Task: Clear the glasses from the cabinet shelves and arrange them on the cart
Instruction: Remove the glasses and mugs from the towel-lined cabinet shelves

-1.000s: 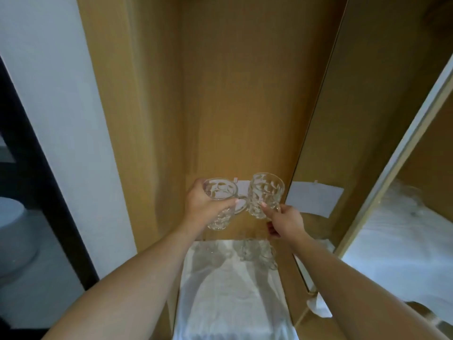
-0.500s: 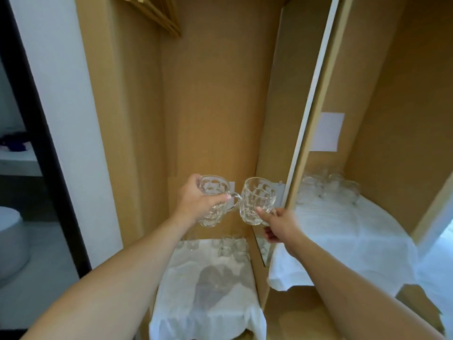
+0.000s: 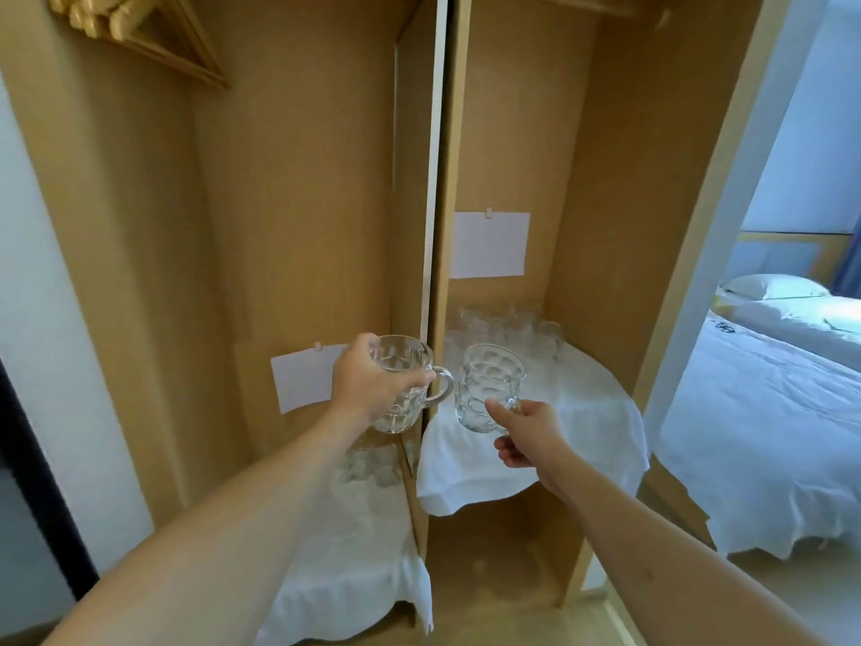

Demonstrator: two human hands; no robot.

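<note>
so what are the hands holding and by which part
Left hand wraps the body of one glass mug; right hand holds the other mug by its handle.

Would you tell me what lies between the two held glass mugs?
Only the left mug's handle; otherwise a bare gap to the right mug, in the head view.

A bedroom, hotel-like: open wooden wardrobe [image 3: 298, 188] with hangers [image 3: 140, 35] up top, white cloths [image 3: 582, 435] over its shelves, paper notes [image 3: 489, 244] pinned inside, and beyond, a bed [image 3: 768, 412] with white linen and a pillow [image 3: 773, 287].
</note>
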